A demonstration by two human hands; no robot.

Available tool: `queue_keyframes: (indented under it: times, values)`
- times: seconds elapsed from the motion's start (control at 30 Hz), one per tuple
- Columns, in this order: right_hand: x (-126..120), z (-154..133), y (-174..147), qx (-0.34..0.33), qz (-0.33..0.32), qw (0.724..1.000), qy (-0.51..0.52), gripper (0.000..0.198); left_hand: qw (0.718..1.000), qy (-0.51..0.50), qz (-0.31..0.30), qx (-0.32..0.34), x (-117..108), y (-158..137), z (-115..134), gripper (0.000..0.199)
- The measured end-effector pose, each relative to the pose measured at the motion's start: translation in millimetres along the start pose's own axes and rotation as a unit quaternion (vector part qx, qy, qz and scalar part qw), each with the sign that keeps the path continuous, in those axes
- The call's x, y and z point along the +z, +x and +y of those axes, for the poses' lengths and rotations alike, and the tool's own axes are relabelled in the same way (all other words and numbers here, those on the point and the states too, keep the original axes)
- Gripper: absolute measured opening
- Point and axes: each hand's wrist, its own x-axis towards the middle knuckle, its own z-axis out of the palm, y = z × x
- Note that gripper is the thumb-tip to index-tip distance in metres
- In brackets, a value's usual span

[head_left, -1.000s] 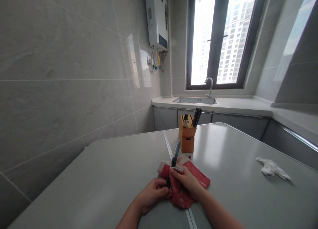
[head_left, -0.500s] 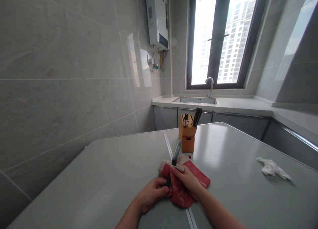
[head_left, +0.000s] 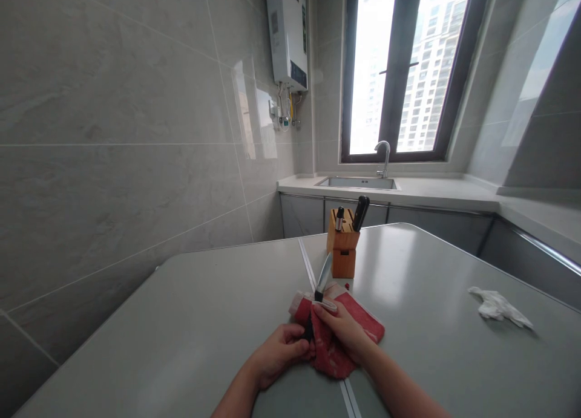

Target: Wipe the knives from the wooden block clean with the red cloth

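A kitchen knife point(head_left: 323, 277) with a black handle points away from me, its blade tip near the knife block. My left hand point(head_left: 284, 349) is closed around the rear of the handle. A red and white cloth point(head_left: 333, 351) wraps part of that handle, and my right hand point(head_left: 341, 327) pinches the cloth against it. The rest of the cloth spreads on the table to the right and left of the knife. The wooden knife block point(head_left: 344, 251) stands just beyond, with a large black-handled knife point(head_left: 361, 213) and a smaller dark-handled tool point(head_left: 339, 219) in its slots.
The grey table point(head_left: 204, 321) has a pale seam running through it. A crumpled white tissue point(head_left: 499, 306) lies at the right, and a small red bit point(head_left: 347, 286) sits before the block. Behind are a counter with a sink point(head_left: 358, 183) and a faucet point(head_left: 385, 158).
The knife blade has turned slightly, so its flat side now looks brighter and wider. Both hands and the cloth stay almost in the same place.
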Motion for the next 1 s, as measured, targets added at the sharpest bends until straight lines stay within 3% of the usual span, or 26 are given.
queue_keyframes:
  times: [0.5,0.7,1.0]
  values:
    - [0.2,4.0,2.7,0.017,0.015,0.999,0.032,0.037,1.0,0.006,-0.005,0.01,-1.5,1.2,-0.5,0.03]
    - [-2.0,10.9,8.1,0.001,0.047,0.999,0.027,0.042,1.0,-0.004,-0.008,0.009,-3.3,2.3,-2.9,0.032]
    - [-2.5,7.1,6.9,-0.009,0.045,0.998,0.045,0.037,1.0,0.008,-0.008,-0.001,-0.9,1.4,0.2,0.025]
